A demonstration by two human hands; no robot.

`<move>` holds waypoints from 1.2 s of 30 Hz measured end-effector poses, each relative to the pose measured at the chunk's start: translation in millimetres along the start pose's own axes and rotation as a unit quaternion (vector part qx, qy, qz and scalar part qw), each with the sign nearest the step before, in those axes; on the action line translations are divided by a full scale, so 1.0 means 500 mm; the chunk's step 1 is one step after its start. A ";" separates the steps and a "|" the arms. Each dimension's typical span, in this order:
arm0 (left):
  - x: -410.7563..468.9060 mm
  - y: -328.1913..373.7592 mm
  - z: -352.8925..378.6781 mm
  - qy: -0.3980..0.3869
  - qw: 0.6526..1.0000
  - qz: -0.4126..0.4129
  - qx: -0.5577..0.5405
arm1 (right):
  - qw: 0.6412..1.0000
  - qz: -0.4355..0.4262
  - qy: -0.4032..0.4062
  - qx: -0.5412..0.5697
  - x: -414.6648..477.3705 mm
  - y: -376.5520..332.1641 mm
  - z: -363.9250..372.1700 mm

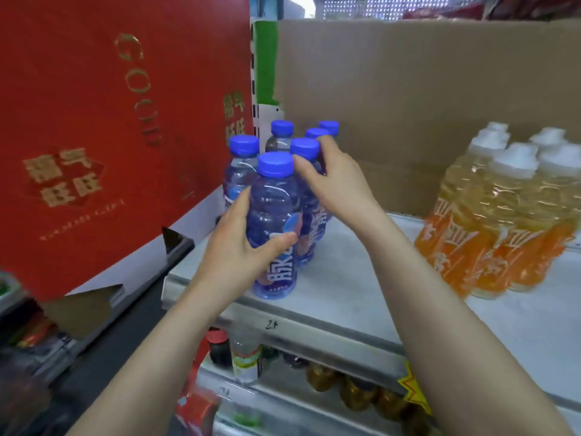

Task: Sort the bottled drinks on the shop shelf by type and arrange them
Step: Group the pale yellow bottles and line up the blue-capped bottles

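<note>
Several blue-capped bottles of blue drink stand in a cluster at the left end of the white shelf (345, 278). My left hand (242, 247) grips the front blue bottle (273, 215) around its middle, near the shelf's front edge. My right hand (333, 180) holds the second blue bottle (306, 152) just behind it, fingers round its neck under the cap. More blue bottles (281, 133) stand behind these. A group of orange-labelled bottles with white caps (503, 221) stands at the right of the same shelf.
A red gift box (110, 121) with gold lettering leans at the left, close to the blue bottles. A brown cardboard sheet (424, 89) backs the shelf. Below the shelf edge, a lower shelf holds more bottles (245, 357) and amber bottles (355, 388).
</note>
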State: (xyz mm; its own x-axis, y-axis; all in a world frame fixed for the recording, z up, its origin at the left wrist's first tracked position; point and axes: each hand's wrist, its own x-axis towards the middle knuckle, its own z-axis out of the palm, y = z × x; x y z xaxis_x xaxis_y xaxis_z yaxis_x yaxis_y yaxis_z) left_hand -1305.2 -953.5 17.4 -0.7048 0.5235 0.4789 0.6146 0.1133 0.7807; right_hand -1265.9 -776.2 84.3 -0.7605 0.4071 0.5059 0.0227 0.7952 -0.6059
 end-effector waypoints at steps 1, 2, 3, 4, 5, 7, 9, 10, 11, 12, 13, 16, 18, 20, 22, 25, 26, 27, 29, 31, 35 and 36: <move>-0.001 -0.001 0.000 0.005 1.000 0.004 -0.002 | 1.000 -0.001 0.017 -0.013 -0.009 0.001 -0.010; -0.001 -0.003 0.002 0.012 1.000 0.008 -0.001 | 0.999 0.001 0.032 -0.030 -0.019 0.004 -0.023; -0.001 -0.003 0.005 0.016 1.000 0.011 0.001 | 0.998 0.004 0.045 -0.047 -0.031 0.009 -0.036; -0.001 -0.003 0.010 0.016 1.000 0.013 0.000 | 0.997 0.006 0.056 -0.061 -0.045 0.013 -0.051; 0.000 -0.002 0.016 0.012 1.000 0.015 -0.004 | 0.995 0.009 0.069 -0.067 -0.059 0.017 -0.063; 0.006 0.006 0.029 -0.008 1.000 0.019 -0.019 | 0.993 0.018 0.095 -0.069 -0.084 0.020 -0.083; 0.010 0.014 0.038 -0.029 0.999 0.031 -0.021 | 0.992 0.027 0.102 -0.073 -0.102 0.020 -0.095; 0.012 0.016 0.040 -0.035 0.999 0.040 -0.014 | 0.993 0.037 0.094 -0.063 -0.108 0.017 -0.097; 0.008 0.018 0.038 -0.031 0.998 0.052 -0.001 | 0.994 0.051 0.082 -0.041 -0.112 0.017 -0.097; 0.004 0.016 0.034 -0.012 0.998 0.065 0.013 | 0.995 0.066 0.070 -0.014 -0.115 0.015 -0.097; -0.003 0.015 0.027 0.024 0.996 0.077 0.024 | 0.995 0.078 0.058 0.009 -0.118 0.016 -0.095; 0.001 -0.005 -0.014 0.158 0.985 0.064 0.027 | 0.994 0.089 0.039 0.055 -0.122 0.019 -0.089; 0.034 -0.031 -0.046 0.131 0.990 -0.005 0.049 | 0.991 0.095 0.034 0.085 -0.124 0.018 -0.085; 0.068 -0.057 -0.062 0.035 0.997 -0.031 0.057 | 0.989 0.097 0.036 0.104 -0.126 0.017 -0.084; 0.089 -0.070 -0.059 0.001 0.998 -0.034 0.045 | 0.987 0.102 0.035 0.120 -0.131 0.014 -0.084; 0.117 -0.080 -0.052 0.021 0.999 -0.034 0.035 | 0.986 0.106 0.037 0.121 -0.135 0.011 -0.081; 0.127 -0.084 -0.051 0.023 0.998 -0.038 0.032 | 0.987 0.107 0.039 0.116 -0.136 0.009 -0.080; 0.136 -0.084 -0.049 0.020 0.998 -0.048 0.032 | 0.987 0.109 0.043 0.111 -0.136 0.008 -0.079; 0.147 -0.087 -0.045 0.017 0.998 -0.057 0.016 | 0.986 0.113 0.050 0.109 -0.137 0.006 -0.077; 0.151 -0.086 -0.042 0.022 0.998 -0.054 0.013 | 0.985 0.117 0.053 0.111 -0.139 0.004 -0.076; 0.151 -0.087 -0.042 -0.036 0.993 -0.077 -0.087 | 0.986 0.122 0.058 0.099 -0.139 0.002 -0.073; 0.151 -0.088 -0.039 -0.051 0.989 -0.077 -0.115 | 0.987 0.121 0.059 0.091 -0.138 0.002 -0.071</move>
State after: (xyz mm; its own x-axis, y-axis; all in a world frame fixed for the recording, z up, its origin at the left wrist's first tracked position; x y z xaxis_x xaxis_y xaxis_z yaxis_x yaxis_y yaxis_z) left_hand -1392.4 -935.5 27.3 -0.7363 0.5995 0.3136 0.3981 0.0091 0.9173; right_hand -1190.1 -787.4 70.5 -0.6654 0.6333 0.3952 0.0693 0.5796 -0.8120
